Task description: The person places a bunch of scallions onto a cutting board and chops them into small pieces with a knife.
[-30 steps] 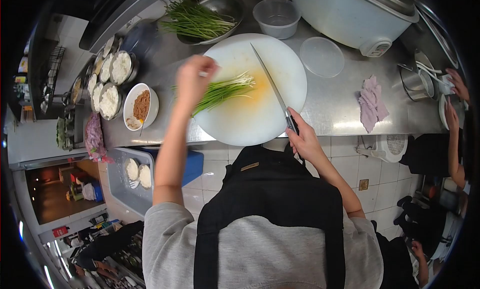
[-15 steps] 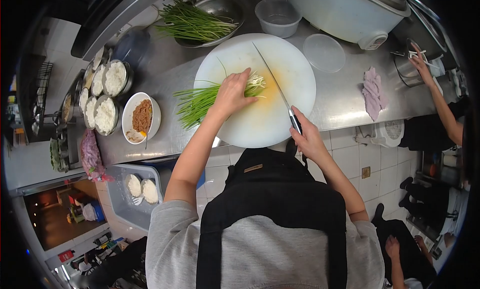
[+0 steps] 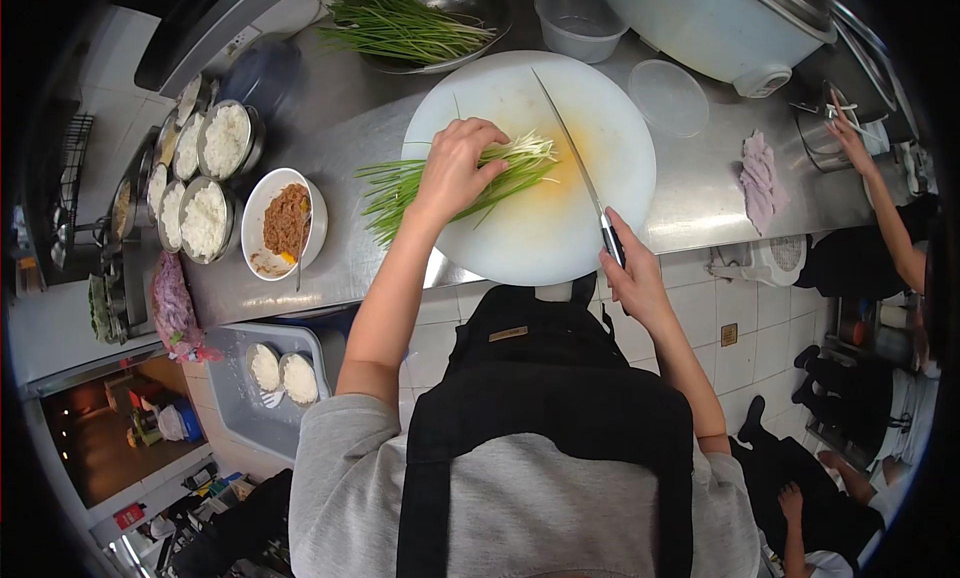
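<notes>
A bunch of thin green onions (image 3: 398, 191) lies across the left part of a round white cutting board (image 3: 560, 243), green tops hanging past the board's edge. My left hand (image 3: 463, 168) is closed over the bunch just behind its white ends, which stick out to the right. In my right hand (image 3: 635, 275) is a kitchen knife (image 3: 578, 156), held by its black handle. Its long blade slants up and left over the board, apart from the white ends.
More green onions (image 3: 400, 23) rest in a metal bowl at the back. A clear tub (image 3: 582, 46), a lid (image 3: 668, 98) and a pink cloth (image 3: 762, 183) are to the right. Leftward stand a bowl of brown paste (image 3: 287, 221) and rice bowls (image 3: 205, 221). A co-worker's arm (image 3: 868, 168) reaches in at right.
More of the white ends now show beyond my left hand, and the bunch extends farther right. The knife remains in my right hand. The whole view has shifted slightly.
</notes>
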The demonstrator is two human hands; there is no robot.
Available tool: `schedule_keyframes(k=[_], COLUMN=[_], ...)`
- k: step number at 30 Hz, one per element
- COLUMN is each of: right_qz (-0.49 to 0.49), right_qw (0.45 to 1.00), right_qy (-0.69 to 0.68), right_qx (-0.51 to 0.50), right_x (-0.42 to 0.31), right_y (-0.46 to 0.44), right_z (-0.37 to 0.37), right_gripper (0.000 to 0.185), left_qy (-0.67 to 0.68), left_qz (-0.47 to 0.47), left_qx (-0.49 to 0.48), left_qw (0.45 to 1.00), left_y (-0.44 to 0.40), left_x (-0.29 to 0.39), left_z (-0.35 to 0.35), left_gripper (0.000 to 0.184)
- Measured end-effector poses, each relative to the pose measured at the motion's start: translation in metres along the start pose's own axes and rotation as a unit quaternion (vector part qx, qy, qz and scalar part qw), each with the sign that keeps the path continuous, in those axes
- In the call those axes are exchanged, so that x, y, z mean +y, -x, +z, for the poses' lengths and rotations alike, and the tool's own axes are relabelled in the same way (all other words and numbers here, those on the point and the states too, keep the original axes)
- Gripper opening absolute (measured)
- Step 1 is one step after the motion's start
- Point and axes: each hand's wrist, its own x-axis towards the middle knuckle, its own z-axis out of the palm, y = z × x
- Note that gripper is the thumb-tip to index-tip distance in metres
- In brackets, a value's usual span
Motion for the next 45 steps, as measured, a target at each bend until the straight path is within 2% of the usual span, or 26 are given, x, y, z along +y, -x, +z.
schedule_keyframes(k=[2, 3, 5, 6, 7, 9, 12, 15, 17, 21, 23, 24, 26, 32, 40, 43, 45], right_qz=[-0.004, -0.003, -0.009, -0.010, -0.004, 0.003, -0.005, -0.006, -0.088, -0.054, -0.123, -0.123, -0.060, -0.005, 0.010, 0.018, 0.019], right_qw=[1.000, 1.000, 1.000, 1.000, 1.000, 1.000, 1.000, 0.999, 0.994, 0.997, 0.991, 0.991, 0.998, 1.000, 0.998, 0.998, 0.998], right_qy=[0.000, 0.001, 0.016, 0.016, 0.007, -0.002, -0.003, 0.032, 0.070, 0.034, 0.044, 0.044, 0.000, -0.027, -0.051, -0.054, -0.052], right_qx=[0.005, 0.006, 0.001, 0.002, 0.005, 0.010, 0.005, 0.004, -0.017, -0.036, 0.022, 0.022, -0.027, -0.014, -0.025, -0.025, -0.026], right_x=[0.003, 0.003, 0.001, -0.001, -0.004, -0.005, -0.003, -0.006, -0.004, -0.006, 0.005, 0.001, -0.008, -0.004, -0.007, -0.008, -0.008], right_y=[0.001, 0.001, 0.000, -0.001, -0.002, -0.002, 0.000, 0.000, 0.002, 0.006, 0.004, 0.004, 0.005, 0.008, 0.013, 0.015, 0.015], right_z=[0.001, 0.002, 0.006, 0.006, 0.006, 0.004, 0.001, -0.002, -0.004, 0.004, 0.012, 0.013, 0.014, 0.016, 0.012, 0.009, 0.008], right_gripper=[0.060, 0.060, 0.059, 0.059, 0.059, 0.059, 0.059, 0.059, 0.059, 0.060, 0.060, 0.060, 0.060, 0.059, 0.058, 0.057, 0.057], left_qy=[-0.027, -0.025, -0.055, -0.079, -0.078, -0.123, -0.106, -0.069, -0.072, -0.072, -0.067, -0.063, -0.069, -0.112, -0.138, -0.145, -0.088], left_qz=[-0.056, -0.055, 0.037, 0.034, 0.035, -0.036, -0.084, -0.063, -0.037, -0.015, -0.020, -0.023, -0.008, -0.002, -0.007, -0.006, -0.008], left_qx=[-0.036, -0.036, 0.066, 0.067, 0.067, 0.016, -0.033, -0.022, 0.003, 0.058, 0.059, 0.060, 0.073, 0.101, 0.111, 0.114, 0.129], left_qw=[0.997, 0.998, 0.996, 0.994, 0.994, 0.992, 0.990, 0.995, 0.997, 0.996, 0.996, 0.996, 0.995, 0.989, 0.984, 0.983, 0.988], left_y=[0.001, 0.002, -0.001, -0.005, -0.008, -0.013, -0.021, -0.018, -0.014, -0.009, -0.005, -0.005, -0.003, -0.004, -0.005, -0.008, -0.010], left_x=[0.000, 0.001, 0.004, 0.008, 0.014, 0.025, 0.018, 0.002, -0.003, 0.004, 0.008, 0.009, 0.004, 0.006, 0.008, 0.003, 0.001], left_z=[0.003, 0.011, 0.037, 0.047, 0.052, 0.057, 0.053, 0.054, 0.059, 0.060, 0.060, 0.061, 0.069, 0.079, 0.084, 0.086, 0.085], left_gripper=[0.060, 0.060, 0.074, 0.082, 0.082, 0.073, 0.064, 0.055, 0.053, 0.053, 0.053, 0.053, 0.052, 0.045, 0.050, 0.044, 0.035])
